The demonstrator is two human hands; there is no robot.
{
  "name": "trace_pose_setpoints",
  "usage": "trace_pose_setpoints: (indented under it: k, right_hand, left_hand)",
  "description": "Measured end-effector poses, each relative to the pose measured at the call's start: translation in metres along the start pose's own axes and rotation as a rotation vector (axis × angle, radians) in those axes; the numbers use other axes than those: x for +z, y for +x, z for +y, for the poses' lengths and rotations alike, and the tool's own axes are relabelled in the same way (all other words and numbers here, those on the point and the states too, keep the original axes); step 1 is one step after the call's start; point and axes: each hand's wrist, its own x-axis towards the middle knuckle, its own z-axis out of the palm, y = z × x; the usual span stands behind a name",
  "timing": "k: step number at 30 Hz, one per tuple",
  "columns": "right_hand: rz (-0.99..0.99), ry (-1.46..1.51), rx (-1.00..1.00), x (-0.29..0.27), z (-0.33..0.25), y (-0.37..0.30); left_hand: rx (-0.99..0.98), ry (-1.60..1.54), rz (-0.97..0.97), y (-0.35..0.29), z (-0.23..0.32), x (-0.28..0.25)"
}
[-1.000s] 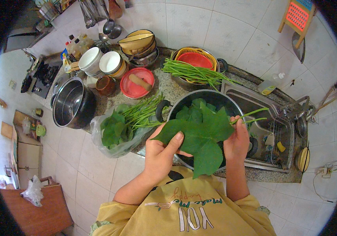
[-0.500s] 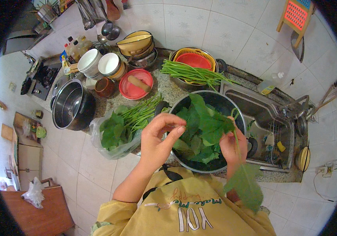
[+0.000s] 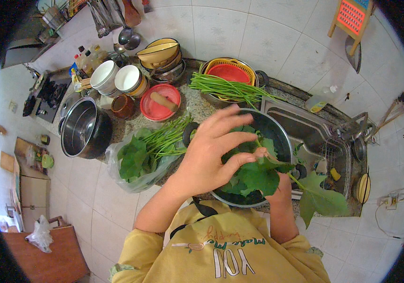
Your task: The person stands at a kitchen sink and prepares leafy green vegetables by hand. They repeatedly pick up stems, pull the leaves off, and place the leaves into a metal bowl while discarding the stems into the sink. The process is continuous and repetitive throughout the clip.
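Observation:
My right hand holds a sprig of leafy greens above a dark pot. Its fingers are partly hidden behind the leaves, and one large leaf sticks out to the right on its stem. Over the pot's left side, my left hand has its fingers spread, thumb and forefinger apart near the sprig. Loose green leaves lie in the pot, largely covered by my hands. To the left, a clear plastic bag contains more leafy greens with long stems.
Bare green stems lie across a yellow colander behind the pot. On the right is a steel sink with a faucet. A red strainer, white bowls and an empty deep pot stand on the left.
My left hand has moved right and up over the pot, its fingers opening out. The sprig has turned in my right hand, and its hanging leaf has swung up to the right.

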Motion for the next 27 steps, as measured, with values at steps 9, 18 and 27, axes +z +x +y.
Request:
trace_pose_setpoints:
  k: [9, 18, 27]
  right_hand:
    - [0.313, 0.152, 0.132, -0.004, -0.007, -0.002]
    - [0.469, -0.275, 0.008, 0.038, 0.004, -0.007]
    - [0.301, 0.198, 0.144, -0.003, -0.003, -0.009]
  left_hand:
    - [-0.365, -0.252, -0.092, -0.001, 0.019, 0.0]
    - [-0.552, -0.852, -0.028, -0.002, 0.02, 0.011]
    - [-0.447, -0.711, -0.005, -0.011, 0.015, 0.023]
